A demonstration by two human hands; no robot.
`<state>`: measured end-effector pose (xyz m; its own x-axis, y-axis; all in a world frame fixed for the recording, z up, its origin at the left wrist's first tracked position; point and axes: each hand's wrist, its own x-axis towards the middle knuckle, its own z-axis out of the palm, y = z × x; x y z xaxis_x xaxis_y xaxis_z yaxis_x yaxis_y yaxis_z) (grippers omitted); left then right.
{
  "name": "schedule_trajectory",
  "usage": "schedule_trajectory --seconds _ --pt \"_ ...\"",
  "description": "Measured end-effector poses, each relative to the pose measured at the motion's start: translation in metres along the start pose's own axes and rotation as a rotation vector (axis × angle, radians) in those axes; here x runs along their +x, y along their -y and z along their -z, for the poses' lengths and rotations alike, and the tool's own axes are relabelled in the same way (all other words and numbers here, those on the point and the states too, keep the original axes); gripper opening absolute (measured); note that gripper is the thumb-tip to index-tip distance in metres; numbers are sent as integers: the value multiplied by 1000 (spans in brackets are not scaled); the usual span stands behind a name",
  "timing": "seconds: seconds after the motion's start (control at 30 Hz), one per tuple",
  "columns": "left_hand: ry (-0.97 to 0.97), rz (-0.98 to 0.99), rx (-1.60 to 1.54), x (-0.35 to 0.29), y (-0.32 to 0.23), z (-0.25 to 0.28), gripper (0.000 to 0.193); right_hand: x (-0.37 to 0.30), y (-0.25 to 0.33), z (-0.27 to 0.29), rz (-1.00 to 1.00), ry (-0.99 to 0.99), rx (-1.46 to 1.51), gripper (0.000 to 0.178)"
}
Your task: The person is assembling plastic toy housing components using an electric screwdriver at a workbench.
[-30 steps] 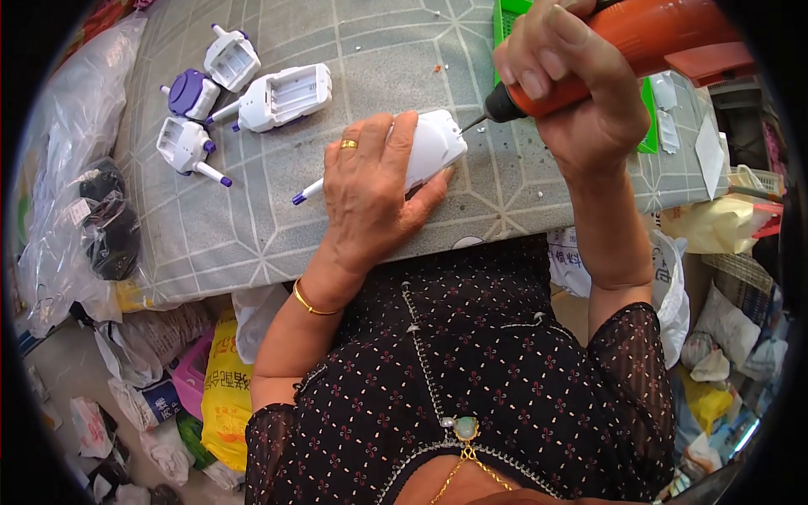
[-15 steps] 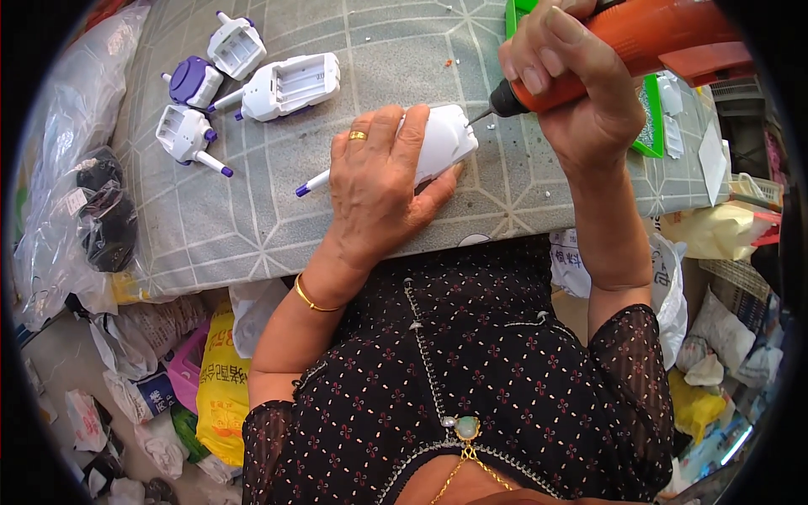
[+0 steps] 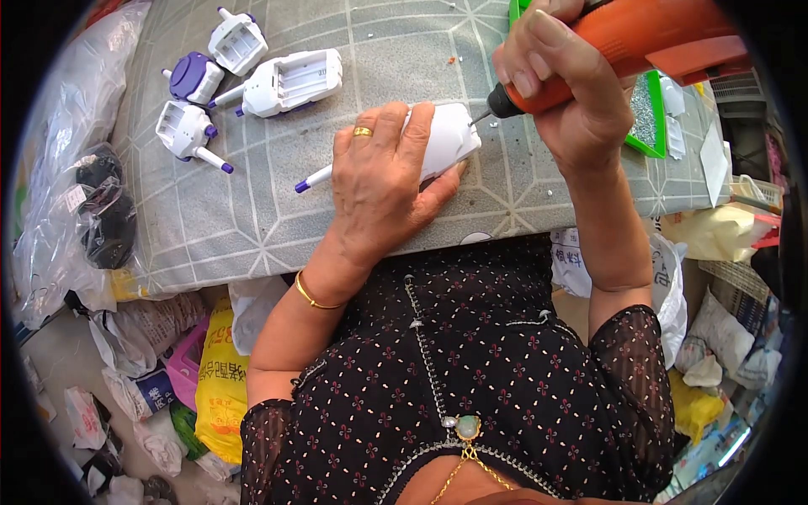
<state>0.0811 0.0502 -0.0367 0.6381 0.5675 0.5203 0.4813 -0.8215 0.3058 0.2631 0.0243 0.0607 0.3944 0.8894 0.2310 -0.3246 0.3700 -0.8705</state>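
My left hand (image 3: 380, 177) is wrapped over a white plastic toy walkie-talkie casing (image 3: 449, 136), holding it down on the cloth. Its purple-tipped antenna sticks out to the left of my fingers. In my right hand (image 3: 581, 101) is an orange electric screwdriver (image 3: 652, 46) with a black chuck (image 3: 503, 100). Its thin bit reaches the right end of the casing; whether a screw sits under it is too small to tell. Left of my hands lie a larger white casing (image 3: 290, 82) with an open battery bay, two small white casings (image 3: 237, 45) and a purple-faced one (image 3: 194, 77).
A grey patterned cloth (image 3: 311, 227) covers the table. At the right stands a green tray (image 3: 646, 118) of small metal screws, with white plastic parts (image 3: 673, 135) beside it. Clear plastic wrapping (image 3: 71, 160) hangs over the left edge, with black bundles (image 3: 108, 210) there.
The casing and my left hand have shifted very slightly right. The screwdriver has dipped a little, and its bit now meets the casing's end more closely.
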Motion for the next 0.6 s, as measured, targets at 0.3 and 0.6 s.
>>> schedule_trajectory --seconds 0.3,0.6 --pt "12 -5 20 2 -1 1 64 0 -6 4 -43 69 64 25" --pt "33 8 47 -2 -1 1 65 16 -24 14 275 524 94 27"
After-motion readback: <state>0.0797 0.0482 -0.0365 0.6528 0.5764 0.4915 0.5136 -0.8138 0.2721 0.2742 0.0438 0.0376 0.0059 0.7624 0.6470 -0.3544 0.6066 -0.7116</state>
